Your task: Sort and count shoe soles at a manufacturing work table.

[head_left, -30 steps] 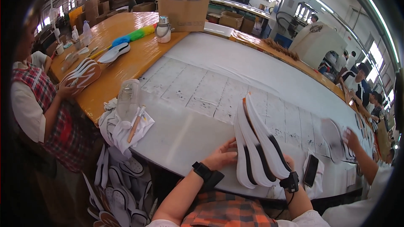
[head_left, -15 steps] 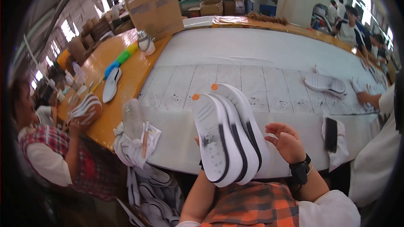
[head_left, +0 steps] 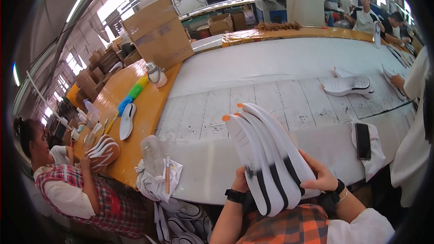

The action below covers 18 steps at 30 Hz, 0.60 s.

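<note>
A fanned stack of several white shoe soles (head_left: pixel 266 153) stands upright in front of me. The soles have black side stripes, and orange marks show at the upper tips. My left hand (head_left: pixel 240 180) grips the stack's left edge, its fingers partly hidden behind the soles. On the other side, my right hand (head_left: pixel 320 174) is closed on the rightmost sole, thumb on its near face and fingers behind.
A white cloth with a brush (head_left: pixel 167 174) and a clear sole-shaped piece (head_left: pixel 153 153) lies left. More soles (head_left: pixel 348 85) rest on the marked table (head_left: pixel 203 70). At right is a phone (head_left: pixel 362 141) on a cloth. Co-workers sit on both sides; loose soles (head_left: pixel 187 223) lie below the edge.
My right hand, apart from the soles before, has come in and taken hold of them. The stack has moved right and tilted, and the whole view has shifted.
</note>
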Each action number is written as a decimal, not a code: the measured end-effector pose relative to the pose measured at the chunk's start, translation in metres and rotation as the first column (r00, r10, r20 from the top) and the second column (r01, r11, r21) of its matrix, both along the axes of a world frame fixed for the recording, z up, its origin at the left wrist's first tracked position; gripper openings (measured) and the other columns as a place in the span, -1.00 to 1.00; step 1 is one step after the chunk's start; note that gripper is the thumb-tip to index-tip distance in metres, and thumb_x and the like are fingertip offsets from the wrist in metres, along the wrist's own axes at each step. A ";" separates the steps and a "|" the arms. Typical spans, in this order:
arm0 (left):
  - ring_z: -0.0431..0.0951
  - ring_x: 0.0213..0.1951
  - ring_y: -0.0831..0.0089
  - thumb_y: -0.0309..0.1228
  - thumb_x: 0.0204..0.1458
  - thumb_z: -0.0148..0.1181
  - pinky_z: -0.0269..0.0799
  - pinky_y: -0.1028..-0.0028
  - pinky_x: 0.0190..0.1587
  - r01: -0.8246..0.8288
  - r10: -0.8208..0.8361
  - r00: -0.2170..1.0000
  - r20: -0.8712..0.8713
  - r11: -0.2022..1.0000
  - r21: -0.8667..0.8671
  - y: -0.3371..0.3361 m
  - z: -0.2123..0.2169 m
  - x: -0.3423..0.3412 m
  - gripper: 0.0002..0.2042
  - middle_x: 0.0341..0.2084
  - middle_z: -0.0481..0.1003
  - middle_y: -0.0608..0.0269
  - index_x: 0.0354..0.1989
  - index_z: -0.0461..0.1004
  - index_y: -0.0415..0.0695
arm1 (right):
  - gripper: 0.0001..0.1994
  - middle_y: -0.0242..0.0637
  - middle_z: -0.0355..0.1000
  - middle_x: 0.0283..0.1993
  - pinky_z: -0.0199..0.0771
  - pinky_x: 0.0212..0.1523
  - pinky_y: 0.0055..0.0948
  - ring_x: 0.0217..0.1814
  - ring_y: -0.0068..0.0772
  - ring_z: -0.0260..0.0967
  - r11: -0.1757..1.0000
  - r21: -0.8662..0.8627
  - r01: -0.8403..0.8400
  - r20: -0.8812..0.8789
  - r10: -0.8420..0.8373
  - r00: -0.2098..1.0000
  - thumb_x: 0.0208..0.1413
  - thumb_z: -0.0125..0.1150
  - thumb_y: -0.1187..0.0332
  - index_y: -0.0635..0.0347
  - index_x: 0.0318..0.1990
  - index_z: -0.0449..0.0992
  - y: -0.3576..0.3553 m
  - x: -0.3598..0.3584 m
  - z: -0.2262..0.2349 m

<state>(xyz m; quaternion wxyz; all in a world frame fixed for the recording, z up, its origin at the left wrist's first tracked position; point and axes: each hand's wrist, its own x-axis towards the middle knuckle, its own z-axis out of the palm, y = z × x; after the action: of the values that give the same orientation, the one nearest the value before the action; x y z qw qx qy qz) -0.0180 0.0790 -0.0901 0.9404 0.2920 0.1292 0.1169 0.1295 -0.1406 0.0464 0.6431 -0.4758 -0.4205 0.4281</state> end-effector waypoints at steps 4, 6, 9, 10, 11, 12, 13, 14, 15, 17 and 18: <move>0.46 -0.19 0.38 0.05 -0.12 0.06 0.38 0.39 -0.11 0.056 -0.051 0.998 -0.033 0.985 0.163 0.000 0.001 -0.010 -0.40 -0.21 0.44 0.21 -0.02 0.29 -0.19 | -0.15 -0.27 -0.05 0.29 -0.11 0.22 -0.45 0.28 -0.49 -0.08 1.000 -0.024 0.013 0.082 -0.011 0.997 -0.19 0.29 0.49 0.20 0.26 -0.12 -0.007 -0.004 -0.010; 0.46 -0.18 0.37 0.04 -0.12 0.06 0.38 0.39 -0.10 0.076 -0.073 0.997 -0.030 0.988 0.138 0.004 -0.004 -0.012 -0.40 -0.19 0.43 0.20 -0.02 0.29 -0.19 | -0.14 -0.26 -0.06 0.29 -0.13 0.22 -0.45 0.28 -0.46 -0.08 0.998 -0.025 0.060 0.002 -0.060 0.998 -0.20 0.29 0.49 0.20 0.27 -0.13 -0.009 -0.007 -0.016; 0.47 -0.29 0.39 -0.03 -0.05 0.03 0.40 0.44 -0.21 0.036 -0.034 0.999 -0.039 0.998 0.051 -0.002 0.011 -0.010 -0.42 -0.20 0.42 0.20 0.06 0.21 -0.17 | -0.11 -0.25 -0.07 0.29 -0.12 0.22 -0.44 0.28 -0.42 -0.07 0.996 0.023 0.083 -0.166 -0.078 0.983 -0.22 0.31 0.44 0.18 0.27 -0.14 -0.002 -0.007 -0.021; 0.46 -0.30 0.39 -0.03 -0.05 0.03 0.40 0.44 -0.23 0.048 -0.047 0.999 -0.017 0.998 0.037 -0.003 0.016 -0.009 -0.43 -0.20 0.42 0.20 0.07 0.21 -0.17 | -0.09 -0.25 -0.07 0.29 -0.05 0.21 -0.41 0.27 -0.38 -0.03 0.994 0.043 0.097 -0.325 -0.078 0.943 -0.23 0.31 0.36 0.13 0.28 -0.16 -0.001 -0.007 -0.026; 0.46 -0.31 0.40 -0.04 -0.04 0.02 0.39 0.44 -0.24 0.061 -0.061 0.998 0.004 0.998 0.023 -0.005 0.021 -0.006 -0.43 -0.21 0.42 0.20 0.07 0.20 -0.17 | -0.08 -0.25 -0.06 0.28 -0.01 0.20 -0.39 0.27 -0.36 -0.02 0.996 0.065 0.067 -0.487 -0.027 0.873 -0.23 0.30 0.32 0.10 0.28 -0.17 -0.001 -0.007 -0.024; 0.45 -0.33 0.40 -0.04 -0.04 0.02 0.39 0.45 -0.25 0.075 -0.075 0.997 0.024 0.997 0.009 -0.006 0.025 -0.003 -0.43 -0.21 0.42 0.20 0.08 0.19 -0.17 | -0.07 -0.25 -0.05 0.28 0.04 0.19 -0.37 0.26 -0.34 -0.01 0.995 0.093 0.040 -0.633 0.028 0.774 -0.24 0.29 0.28 0.07 0.29 -0.19 0.000 -0.006 -0.021; 0.45 -0.34 0.41 -0.05 -0.03 0.02 0.39 0.45 -0.26 0.086 -0.085 0.995 0.045 0.996 -0.005 -0.008 0.029 0.000 -0.43 -0.22 0.42 0.20 0.08 0.19 -0.16 | -0.07 -0.25 -0.04 0.27 0.09 0.18 -0.33 0.26 -0.32 0.00 0.994 0.110 0.004 -0.666 0.071 0.743 -0.24 0.27 0.24 0.02 0.29 -0.21 -0.002 -0.002 -0.027; 0.45 -0.35 0.41 -0.06 -0.03 0.01 0.38 0.45 -0.27 0.097 -0.095 0.993 0.066 0.995 -0.019 -0.010 0.032 0.002 -0.44 -0.22 0.42 0.20 0.09 0.18 -0.16 | -0.07 -0.25 -0.04 0.27 0.09 0.18 -0.33 0.26 -0.32 0.00 0.993 0.114 0.012 -0.672 0.068 0.737 -0.24 0.27 0.24 0.02 0.29 -0.21 -0.003 -0.002 -0.030; 0.44 -0.36 0.41 -0.06 -0.02 0.01 0.38 0.46 -0.28 0.108 -0.104 0.991 0.088 0.994 -0.033 -0.011 0.036 0.004 -0.44 -0.22 0.42 0.20 0.09 0.17 -0.16 | -0.06 -0.25 -0.03 0.26 0.09 0.18 -0.34 0.26 -0.32 0.01 0.993 0.116 0.019 -0.667 0.063 0.743 -0.25 0.28 0.23 0.02 0.29 -0.21 -0.003 -0.001 -0.033; 0.43 -0.38 0.42 -0.08 -0.01 0.00 0.37 0.46 -0.30 0.116 -0.106 0.985 0.134 0.991 -0.067 -0.013 0.039 0.008 -0.44 -0.23 0.42 0.20 0.10 0.16 -0.16 | -0.09 -0.25 -0.04 0.27 0.06 0.19 -0.34 0.26 -0.33 0.00 0.990 0.141 0.021 -0.680 0.081 0.729 -0.22 0.25 0.30 0.01 0.29 -0.21 0.000 -0.002 -0.027; 0.43 -0.39 0.42 -0.08 -0.01 0.00 0.37 0.47 -0.32 0.119 -0.104 0.982 0.160 0.989 -0.085 -0.014 0.040 0.008 -0.45 -0.24 0.41 0.20 0.11 0.15 -0.15 | -0.09 -0.25 -0.04 0.27 0.06 0.19 -0.34 0.26 -0.33 0.00 0.990 0.140 0.020 -0.684 0.082 0.725 -0.22 0.25 0.30 0.01 0.29 -0.21 0.003 -0.003 -0.028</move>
<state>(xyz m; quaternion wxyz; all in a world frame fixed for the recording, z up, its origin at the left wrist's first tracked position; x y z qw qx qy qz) -0.0096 0.0653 -0.0501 0.9654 0.2441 0.0445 0.0800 0.1268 -0.1376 0.0184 0.7771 -0.2306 -0.1889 0.5544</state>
